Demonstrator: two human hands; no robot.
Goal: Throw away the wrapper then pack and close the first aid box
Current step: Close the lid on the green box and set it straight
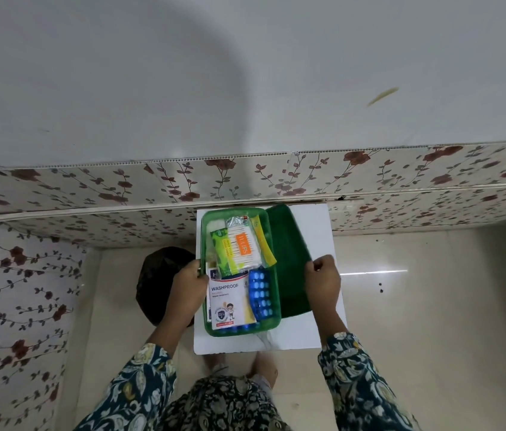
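Observation:
A green first aid box (204, 241) lies open on a small white table (317, 222). Inside it are a white "WASHPROOF" bandage packet (230, 298), a blue blister strip (260, 293), a pack of cotton swabs (244, 248), a green sachet (221, 248) and a yellow sachet (263, 241). Its dark green lid (289, 262) lies flat to the right of the box. My left hand (188, 284) grips the box's left rim. My right hand (323, 283) holds the lid's right edge. No wrapper is visible.
A dark round waste bin (160, 284) stands on the floor just left of the table, partly behind my left arm. A flower-patterned wall panel (90, 194) runs behind the table and along the left. Pale tiled floor (432, 290) lies to the right.

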